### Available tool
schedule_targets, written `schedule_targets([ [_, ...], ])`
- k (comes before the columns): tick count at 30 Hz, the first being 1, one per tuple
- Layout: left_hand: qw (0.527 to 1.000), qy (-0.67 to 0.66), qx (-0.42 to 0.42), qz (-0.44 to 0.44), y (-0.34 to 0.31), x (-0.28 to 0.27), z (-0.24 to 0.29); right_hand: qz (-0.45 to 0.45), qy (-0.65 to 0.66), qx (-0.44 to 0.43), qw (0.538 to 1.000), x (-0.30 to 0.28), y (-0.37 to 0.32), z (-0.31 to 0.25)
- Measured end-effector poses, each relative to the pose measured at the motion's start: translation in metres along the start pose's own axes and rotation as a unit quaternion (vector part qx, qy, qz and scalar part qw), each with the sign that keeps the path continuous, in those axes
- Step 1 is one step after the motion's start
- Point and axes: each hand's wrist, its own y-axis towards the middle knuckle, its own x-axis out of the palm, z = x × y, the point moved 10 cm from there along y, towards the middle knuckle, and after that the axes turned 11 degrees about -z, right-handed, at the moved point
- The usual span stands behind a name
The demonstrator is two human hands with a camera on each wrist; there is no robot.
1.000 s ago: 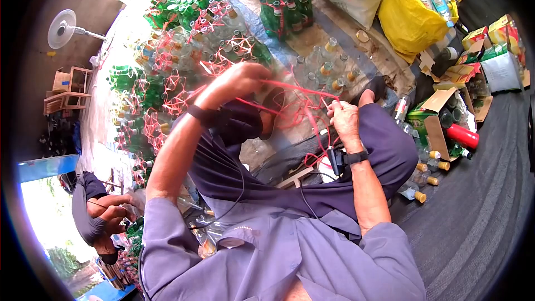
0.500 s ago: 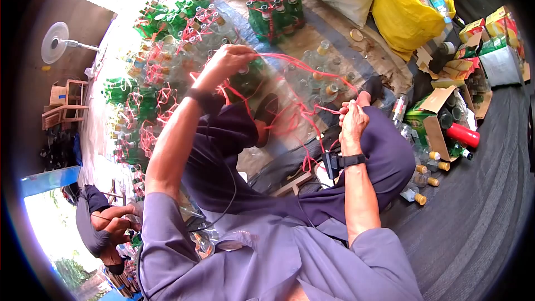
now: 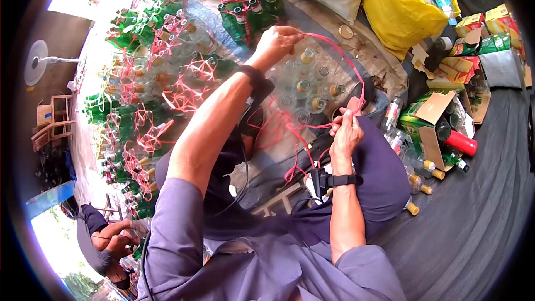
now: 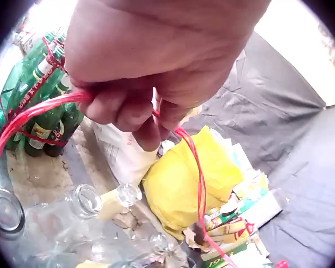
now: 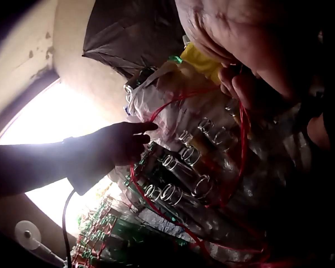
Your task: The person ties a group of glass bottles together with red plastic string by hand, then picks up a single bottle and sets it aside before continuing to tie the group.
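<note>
Red twine point(image 3: 357, 72): bowed in a raised arc between left hand point(image 3: 277, 46) and right hand point(image 3: 346, 134), beside a cluster of clear bottles point(image 3: 304, 86). Trails from near the right hand into a loose tangle point(image 3: 293, 128), lower in the head view. Gripped at the upper end of the arc in the curled fingers of the left hand, entering one side of the fist and leaving at the other in the left wrist view. Pinched at the lower end by the right hand; too dark in the right wrist view to tell exactly how. Looks like thin plastic strands: probably very light, limp, somewhat slippery, and taut only under a pull. Likely to snag or knot in the tangle. Best taken close to the loose end, pinched firmly, and drawn out one strand at a time. Worth keeping off the clear bottles: apparently glass, so easily tipped or chipped. Visible too, in similar red, around green bottles point(image 3: 252, 19) near the left hand.
</note>
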Motion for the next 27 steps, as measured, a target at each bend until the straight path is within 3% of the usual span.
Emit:
schedule_targets([
  [2, 0.999, 0.033, -0.035, 0.003, 0.019, 0.003, -0.031, 0.005, 0.009, 0.02, 1.0, -0.003, 0.006, 0.006],
  [4, 0.957, 0.271, -0.086, 0.052, 0.023, -0.004, -0.041, 0.025, -0.01, 0.072, 0.997, -0.007, 0.01, 0.019],
  [5, 0.949, 0.291, -0.106, 0.055, 0.026, -0.004, -0.05, 0.009, -0.023, 0.082, 0.996, -0.004, 0.012, 0.022],
  [9, 0.945, 0.288, -0.153, 0.014, 0.018, -0.008, -0.081, -0.03, -0.044, 0.104, 0.993, 0.002, 0.017, 0.038],
  [18, 0.96, 0.232, -0.158, 0.001, -0.047, -0.037, -0.158, -0.036, -0.046, 0.116, 0.992, 0.0, 0.017, 0.062],
  [21, 0.934, 0.353, -0.052, -0.014, -0.071, -0.021, -0.16, -0.038, -0.032, 0.108, 0.993, 0.001, 0.02, 0.062],
  [22, 0.938, 0.335, -0.087, -0.031, -0.074, -0.018, -0.176, -0.04, -0.03, 0.104, 0.993, 0.0, 0.022, 0.063],
  [25, 0.974, 0.212, -0.076, -0.027, -0.096, -0.002, -0.18, -0.028, -0.054, 0.095, 0.994, -0.005, 0.024, 0.066],
  [26, 0.963, 0.259, -0.073, -0.022, -0.104, 0.004, -0.171, -0.019, -0.071, 0.089, 0.993, -0.007, 0.023, 0.066],
  [27, 0.972, 0.218, -0.079, -0.027, -0.111, 0.01, -0.174, -0.021, -0.071, 0.087, 0.993, -0.005, 0.022, 0.064],
])
